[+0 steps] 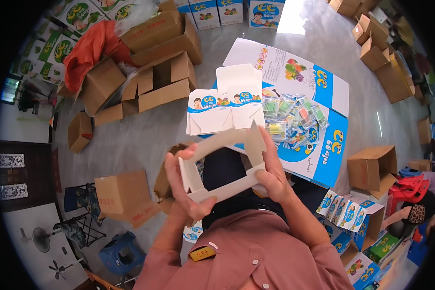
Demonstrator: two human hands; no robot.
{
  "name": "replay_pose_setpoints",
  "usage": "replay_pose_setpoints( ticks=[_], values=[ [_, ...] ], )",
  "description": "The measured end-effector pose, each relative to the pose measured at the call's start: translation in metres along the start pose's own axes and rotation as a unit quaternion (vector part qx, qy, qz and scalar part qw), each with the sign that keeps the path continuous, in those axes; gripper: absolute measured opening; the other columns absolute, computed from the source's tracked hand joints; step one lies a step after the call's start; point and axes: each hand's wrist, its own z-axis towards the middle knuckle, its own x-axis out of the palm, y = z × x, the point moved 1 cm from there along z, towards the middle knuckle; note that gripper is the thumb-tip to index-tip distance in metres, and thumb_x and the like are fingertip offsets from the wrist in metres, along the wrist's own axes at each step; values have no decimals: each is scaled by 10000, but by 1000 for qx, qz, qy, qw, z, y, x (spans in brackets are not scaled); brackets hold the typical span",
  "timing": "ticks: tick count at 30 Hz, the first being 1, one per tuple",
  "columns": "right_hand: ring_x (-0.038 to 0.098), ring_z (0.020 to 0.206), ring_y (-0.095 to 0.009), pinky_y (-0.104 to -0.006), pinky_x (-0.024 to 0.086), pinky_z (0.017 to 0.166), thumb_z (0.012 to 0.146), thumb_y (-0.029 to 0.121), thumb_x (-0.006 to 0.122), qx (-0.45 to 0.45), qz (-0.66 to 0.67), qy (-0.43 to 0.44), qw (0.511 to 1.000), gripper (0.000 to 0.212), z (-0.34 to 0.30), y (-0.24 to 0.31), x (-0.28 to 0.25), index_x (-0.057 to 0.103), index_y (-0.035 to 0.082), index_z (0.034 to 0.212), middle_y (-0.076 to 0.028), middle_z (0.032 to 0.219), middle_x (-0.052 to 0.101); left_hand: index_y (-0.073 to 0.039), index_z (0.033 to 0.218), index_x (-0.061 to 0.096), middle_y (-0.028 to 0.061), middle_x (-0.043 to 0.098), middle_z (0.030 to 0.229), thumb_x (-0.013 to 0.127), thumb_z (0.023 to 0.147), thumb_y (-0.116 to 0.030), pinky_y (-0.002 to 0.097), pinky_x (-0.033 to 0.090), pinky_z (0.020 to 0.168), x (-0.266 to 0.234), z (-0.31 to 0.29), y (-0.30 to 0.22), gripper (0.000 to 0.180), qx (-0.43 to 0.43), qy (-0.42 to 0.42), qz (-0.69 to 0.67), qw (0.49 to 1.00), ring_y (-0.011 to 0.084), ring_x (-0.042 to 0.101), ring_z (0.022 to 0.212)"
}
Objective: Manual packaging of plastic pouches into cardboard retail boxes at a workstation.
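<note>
Grey floor [145,133] around. White carton [234,186], open right through — left hand [182,192] grips its left side, right hand [275,177] its right, thumbs on the near wall. Beyond: printed cardboard [331,145] bearing clear packets [295,116] with coloured contents; farther, open brown boxes [171,87].

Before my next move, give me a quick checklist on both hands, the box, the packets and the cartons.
1. Left hand on the box: ok, it grips the left side.
2. Right hand on the box: ok, it grips the right side.
3. Box opened out: ok, its walls stand apart.
4. Far end of the box closed: not ok, you can see right through it.
5. Packets on the cardboard: ok, heaped loosely beside the white cartons.
6. Print on the box's hidden outer faces: cannot tell, only plain surfaces show.
</note>
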Motion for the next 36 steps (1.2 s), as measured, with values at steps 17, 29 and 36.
replay_pose_setpoints(
  ticks=[17,29,36],
  values=[
    [442,1358,-320,-431,339,1141,787,507,734,-266,-360,-50,893,1036,112,-31,-76,265,-4,1556,-182,1516,406,-45,1588,170,197,369,1496,884,635,-240,526,331,1156,0,137,115,1207,298,91,253,916,429,361,1422],
    [485,1274,-261,-411,415,1046,988,328,582,-99,-203,-129,965,700,117,-50,-55,309,-12,1535,-185,1465,441,-43,1598,141,226,338,1535,685,838,-140,469,277,1189,5,105,147,940,104,7,73,992,375,313,1455],
    [518,1211,-243,-387,464,977,1009,202,571,-5,-82,-186,979,610,118,-58,-50,333,-1,1532,-173,1450,461,-30,1586,175,206,334,1556,611,857,40,407,288,1186,27,104,135,852,-72,-96,43,992,327,352,1428]
  ],
)
